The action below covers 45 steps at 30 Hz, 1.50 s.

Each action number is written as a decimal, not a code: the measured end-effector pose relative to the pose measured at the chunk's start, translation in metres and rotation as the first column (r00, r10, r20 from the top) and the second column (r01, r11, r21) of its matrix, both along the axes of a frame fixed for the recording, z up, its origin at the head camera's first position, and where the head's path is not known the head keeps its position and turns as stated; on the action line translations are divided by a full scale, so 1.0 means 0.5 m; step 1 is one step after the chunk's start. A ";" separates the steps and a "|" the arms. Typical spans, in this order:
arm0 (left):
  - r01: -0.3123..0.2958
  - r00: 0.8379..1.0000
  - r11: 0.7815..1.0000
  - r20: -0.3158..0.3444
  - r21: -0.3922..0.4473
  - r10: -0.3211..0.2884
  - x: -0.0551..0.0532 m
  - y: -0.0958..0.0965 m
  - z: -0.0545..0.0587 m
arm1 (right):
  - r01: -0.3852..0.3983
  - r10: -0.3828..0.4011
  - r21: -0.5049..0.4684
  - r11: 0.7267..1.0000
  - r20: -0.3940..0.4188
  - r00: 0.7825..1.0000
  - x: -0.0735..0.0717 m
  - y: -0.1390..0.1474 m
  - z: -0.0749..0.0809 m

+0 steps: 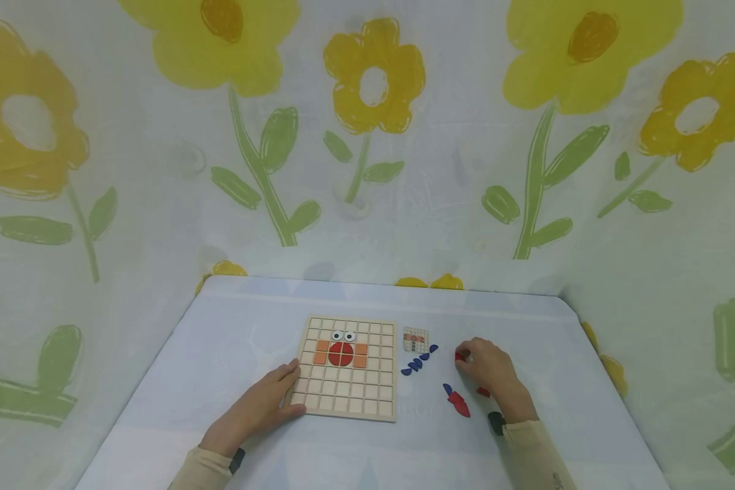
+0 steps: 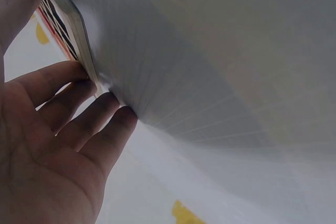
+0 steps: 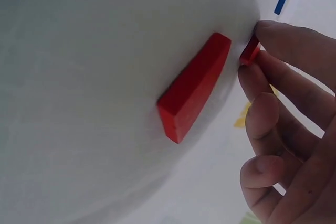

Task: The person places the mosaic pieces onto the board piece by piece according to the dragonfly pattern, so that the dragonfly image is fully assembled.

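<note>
A square wooden grid board lies on the table with a design of orange squares, a red disc of quarter pieces and two white eye pieces. My left hand rests at the board's left edge, thumb near the front corner, fingers relaxed; the left wrist view shows the fingertips touching the board's side. To the right of the board, my right hand pinches a small red piece between thumb and fingers. Below that hand, another red block lies on the table.
Several blue pieces lie in a line beside a small pattern card right of the board. Nearer the front are red pieces with a blue one. Flower-printed cloth surrounds the white table.
</note>
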<state>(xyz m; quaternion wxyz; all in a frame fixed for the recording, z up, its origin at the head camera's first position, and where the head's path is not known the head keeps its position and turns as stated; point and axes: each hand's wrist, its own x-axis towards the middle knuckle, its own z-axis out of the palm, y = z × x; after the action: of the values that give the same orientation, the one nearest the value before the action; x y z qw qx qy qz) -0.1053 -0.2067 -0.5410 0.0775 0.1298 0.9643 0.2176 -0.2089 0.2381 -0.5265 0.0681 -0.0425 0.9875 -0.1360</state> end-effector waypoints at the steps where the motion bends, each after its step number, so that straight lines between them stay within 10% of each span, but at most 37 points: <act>1: 0.000 1.000 1.000 -0.001 -0.001 0.000 0.000 0.000 -0.001 | 0.000 0.000 0.000 1.000 0.000 1.000 0.000 0.000 0.000; 23: -0.006 1.000 1.000 -0.008 0.005 0.006 -0.002 -0.001 -0.007 | -0.001 0.001 -0.017 1.000 -0.011 1.000 0.007 -0.002 -0.002; 45: -0.002 1.000 1.000 -0.011 -0.008 0.002 -0.002 0.000 -0.006 | -0.110 0.075 -0.116 0.987 -0.272 0.959 0.003 -0.077 0.017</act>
<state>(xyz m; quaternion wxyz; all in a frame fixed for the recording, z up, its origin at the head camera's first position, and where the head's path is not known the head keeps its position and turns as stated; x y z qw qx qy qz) -0.1065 -0.2065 -0.5443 0.0724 0.1296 0.9657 0.2129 -0.2076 0.1996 -0.5178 -0.0622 -0.1110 0.9736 -0.1896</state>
